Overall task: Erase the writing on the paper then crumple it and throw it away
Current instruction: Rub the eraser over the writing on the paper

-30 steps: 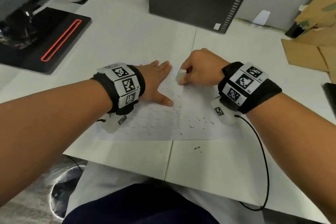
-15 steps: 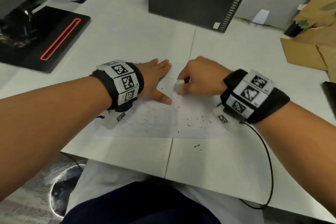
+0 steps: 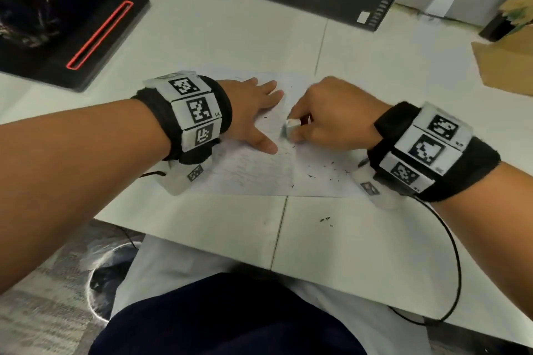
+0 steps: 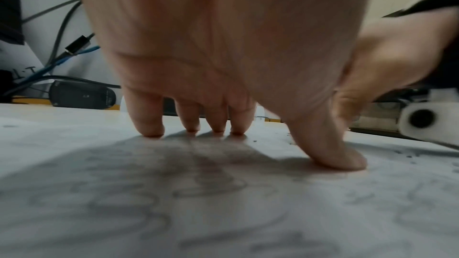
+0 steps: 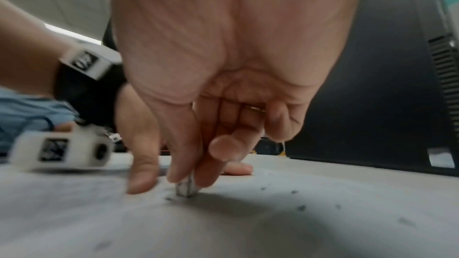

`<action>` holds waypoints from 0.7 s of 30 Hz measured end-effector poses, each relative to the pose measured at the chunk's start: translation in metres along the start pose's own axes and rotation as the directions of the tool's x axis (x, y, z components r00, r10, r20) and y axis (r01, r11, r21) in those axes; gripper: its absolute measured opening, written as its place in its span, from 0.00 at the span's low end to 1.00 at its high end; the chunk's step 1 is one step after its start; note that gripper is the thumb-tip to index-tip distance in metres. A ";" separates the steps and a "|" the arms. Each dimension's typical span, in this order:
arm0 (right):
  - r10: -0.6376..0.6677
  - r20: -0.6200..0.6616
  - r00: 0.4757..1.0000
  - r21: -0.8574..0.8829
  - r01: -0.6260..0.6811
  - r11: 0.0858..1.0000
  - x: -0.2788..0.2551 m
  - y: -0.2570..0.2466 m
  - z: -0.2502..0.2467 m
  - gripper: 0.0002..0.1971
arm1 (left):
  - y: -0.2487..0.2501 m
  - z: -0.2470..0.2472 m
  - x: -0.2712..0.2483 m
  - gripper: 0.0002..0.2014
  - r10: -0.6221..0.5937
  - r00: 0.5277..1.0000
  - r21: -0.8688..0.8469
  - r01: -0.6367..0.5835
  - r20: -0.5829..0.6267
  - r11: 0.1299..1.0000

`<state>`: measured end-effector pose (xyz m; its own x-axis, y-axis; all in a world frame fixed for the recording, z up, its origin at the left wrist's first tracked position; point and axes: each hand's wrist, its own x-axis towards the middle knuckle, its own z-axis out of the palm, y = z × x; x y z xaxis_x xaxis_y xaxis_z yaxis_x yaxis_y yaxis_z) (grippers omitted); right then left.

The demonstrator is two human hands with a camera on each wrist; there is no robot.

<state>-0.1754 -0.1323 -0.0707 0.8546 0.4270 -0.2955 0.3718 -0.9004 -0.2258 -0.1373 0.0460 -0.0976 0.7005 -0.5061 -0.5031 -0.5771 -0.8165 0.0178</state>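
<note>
Flat, left hand [image 3: 253,112] pins paper [image 3: 259,173]; right hand [image 3: 331,118] pinches prob. eraser [image 3: 292,126]

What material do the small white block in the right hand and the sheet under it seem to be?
Block: probably matte rubber eraser; dark crumbs lie around it. Sheet: thin matte paper, flat, with faint grey pencil-like writing.

Head looks down; 2 wrist views skim the paper [image 3: 259,173].

The eraser [image 5: 185,187] is mostly hidden by fingers [image 5: 182,156]; the paper's [image 3: 259,173] writing is illegible.
</note>
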 end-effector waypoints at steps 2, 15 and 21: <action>-0.027 0.056 0.998 0.062 0.023 0.998 -0.016 -0.007 0.004 0.11 | -0.001 0.000 0.000 0.54 0.010 1.000 -0.009 -0.010 0.003 1.000; 0.029 0.045 0.999 0.090 -0.033 0.995 0.007 0.001 -0.007 0.12 | -0.003 -0.001 -0.001 0.55 -0.001 1.000 -0.054 0.002 0.022 0.999; -0.091 0.196 0.976 0.046 0.084 0.995 -0.032 -0.021 0.006 0.11 | -0.003 -0.001 0.001 0.55 0.010 1.000 -0.066 -0.008 0.020 0.998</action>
<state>-0.2130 -0.1272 -0.0622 0.7292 0.5154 -0.4502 0.4251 -0.8567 -0.2923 -0.1346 0.0483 -0.0974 0.6864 -0.5084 -0.5199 -0.5541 -0.8287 0.0787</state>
